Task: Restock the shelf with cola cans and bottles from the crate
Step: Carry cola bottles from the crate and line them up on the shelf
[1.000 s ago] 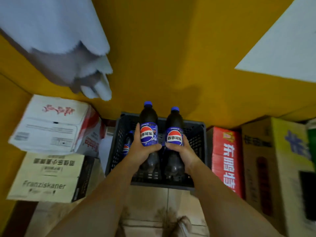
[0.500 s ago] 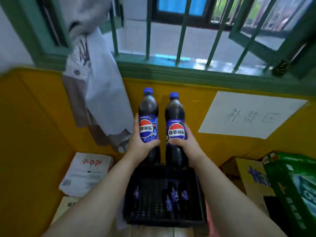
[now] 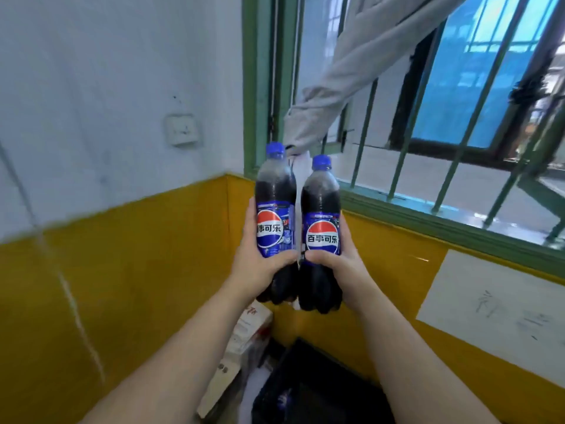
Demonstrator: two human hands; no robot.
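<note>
White-over-yellow wall (image 3: 91, 87), green barred window (image 3: 256, 87), black crate (image 3: 305, 393) below

Left hand (image 3: 255, 266), right hand (image 3: 341, 267) (both gripping), raised

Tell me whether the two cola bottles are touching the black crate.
Apart. Head view: left hand and right hand hold the left bottle and right bottle up; yellow wall shows between their bases and the black crate below.
</note>
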